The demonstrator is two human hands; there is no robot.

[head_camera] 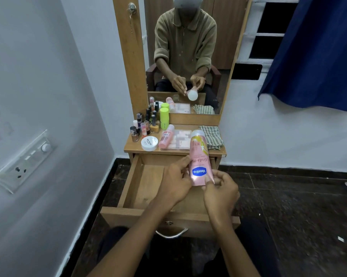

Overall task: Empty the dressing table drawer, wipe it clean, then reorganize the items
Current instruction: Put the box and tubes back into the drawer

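Holding bottle [200, 159] over open drawer [146, 182] with 2 hands. Left hand [173, 184] curled round bottle's left side at mid-body; right hand [220, 193] pinching near end, fingers wrapped on lower right edge. Bottle tilted, long axis running from hands up and away toward tabletop [128, 145], cap end farthest, over tabletop front edge. Both hands at near end; neither clearly nearer to drawer floor.

Label reads "Vaseline" on blue badge, inverted to wearer; "Gluta-Hy..." partly covered by left fingers; "10X" near cap.

Drawer interior appears bare wood, judged emptied and probably wiped; striped cloth [212, 136] lies on tabletop, right. Remaining items on tabletop: nail polish group [143, 125], green tube [164, 117], white jar [149, 143], small pink bottle [166, 138], clear case [179, 139].

Next move, judged: lower bottle into drawer, long axis laid flat along 1 wall.
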